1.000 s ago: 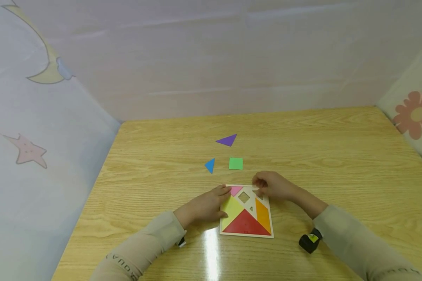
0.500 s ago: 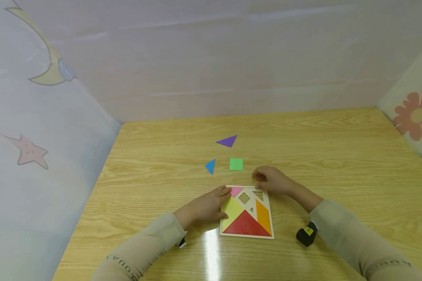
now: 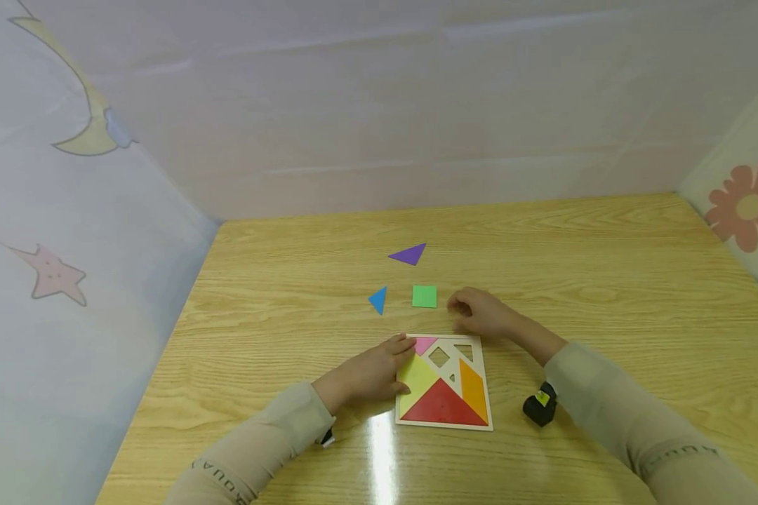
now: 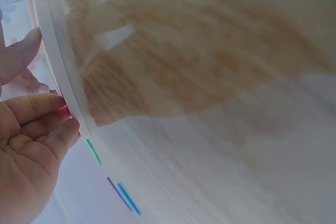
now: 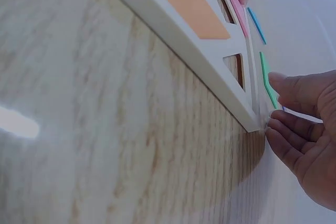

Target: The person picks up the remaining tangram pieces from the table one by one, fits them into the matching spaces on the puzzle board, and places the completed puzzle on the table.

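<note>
A square wooden tangram board (image 3: 444,426) lies on the table, holding a red triangle (image 3: 444,405), a yellow triangle (image 3: 419,379), an orange parallelogram (image 3: 473,393) and a pink piece (image 3: 424,344). Several cut-outs in it show bare wood. My left hand (image 3: 369,368) rests on the board's left edge, fingertips over the pink piece and thumb by the yellow one. Beyond the far right corner, my right hand (image 3: 485,313) hovers with loosely bent fingers and nothing between them. Its fingertips are just right of a green square (image 3: 424,296); in the right wrist view the green square (image 5: 268,82) appears beside the thumb.
A blue triangle (image 3: 378,300) lies left of the green square, and a purple triangle (image 3: 408,254) lies farther back on the wooden table (image 3: 278,280). Printed cloth walls (image 3: 379,126) stand behind and at both sides. A black wrist device (image 3: 540,405) hangs under the right sleeve.
My right hand has lifted off the board's upper right corner and moved away toward the green square, uncovering the triangular cut-out. The left hand has stayed in place.
</note>
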A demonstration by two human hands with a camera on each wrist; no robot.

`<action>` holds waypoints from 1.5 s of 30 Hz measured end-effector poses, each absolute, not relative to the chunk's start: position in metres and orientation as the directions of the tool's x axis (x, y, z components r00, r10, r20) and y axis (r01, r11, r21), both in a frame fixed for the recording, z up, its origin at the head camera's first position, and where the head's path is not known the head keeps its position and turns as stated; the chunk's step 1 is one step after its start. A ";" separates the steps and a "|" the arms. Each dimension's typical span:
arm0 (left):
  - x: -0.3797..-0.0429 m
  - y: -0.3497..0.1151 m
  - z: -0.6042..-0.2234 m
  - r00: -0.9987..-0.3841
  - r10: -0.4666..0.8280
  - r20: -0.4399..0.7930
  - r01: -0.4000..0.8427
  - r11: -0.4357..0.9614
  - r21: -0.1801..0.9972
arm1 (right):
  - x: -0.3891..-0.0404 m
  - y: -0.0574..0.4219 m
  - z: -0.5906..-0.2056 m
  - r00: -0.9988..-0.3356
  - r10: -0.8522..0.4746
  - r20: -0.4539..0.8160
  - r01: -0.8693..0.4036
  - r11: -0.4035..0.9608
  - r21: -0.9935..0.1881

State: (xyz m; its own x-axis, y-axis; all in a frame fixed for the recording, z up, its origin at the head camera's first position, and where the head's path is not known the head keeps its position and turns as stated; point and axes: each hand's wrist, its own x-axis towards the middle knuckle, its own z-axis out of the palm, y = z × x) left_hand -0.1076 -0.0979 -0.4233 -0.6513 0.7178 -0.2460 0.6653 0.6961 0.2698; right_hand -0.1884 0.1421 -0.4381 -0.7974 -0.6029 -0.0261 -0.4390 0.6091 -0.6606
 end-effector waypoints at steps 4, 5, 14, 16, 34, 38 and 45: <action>-0.108 -0.098 -0.424 -0.653 0.716 -0.246 0.663 0.698 0.270 | -0.192 0.139 -0.437 -0.800 -0.599 -0.050 -0.430 0.628 -0.648; -0.107 -0.098 -0.423 -0.653 0.716 -0.246 0.664 0.698 0.269 | -0.193 0.138 -0.436 -0.801 -0.597 -0.052 -0.430 0.633 -0.644; -0.108 -0.098 -0.419 -0.652 0.716 -0.250 0.660 0.698 0.277 | -0.205 0.129 -0.435 -0.808 -0.587 -0.059 -0.447 0.674 -0.588; -0.108 -0.099 -0.419 -0.650 0.719 -0.246 0.665 0.695 0.274 | -0.207 0.126 -0.435 -0.810 -0.583 -0.064 -0.445 0.681 -0.581; -0.108 -0.099 -0.419 -0.644 0.728 -0.236 0.680 0.685 0.261 | -0.217 0.113 -0.436 -0.826 -0.561 -0.059 -0.443 0.710 -0.548; -0.107 -0.099 -0.420 -0.641 0.732 -0.231 0.684 0.682 0.260 | -0.218 0.111 -0.438 -0.828 -0.556 -0.068 -0.434 0.713 -0.550; -0.108 -0.099 -0.421 -0.638 0.736 -0.225 0.689 0.677 0.258 | -0.219 0.107 -0.439 -0.839 -0.541 -0.051 -0.430 0.719 -0.545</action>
State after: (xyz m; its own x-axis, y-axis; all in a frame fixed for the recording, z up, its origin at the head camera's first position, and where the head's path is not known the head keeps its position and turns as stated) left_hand -0.1078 -0.0988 -0.4214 -0.6384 0.7361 -0.2248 0.6894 0.6768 0.2583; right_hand -0.2192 0.1074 -0.4392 -0.8394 -0.5411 -0.0511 -0.4305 0.7194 -0.5451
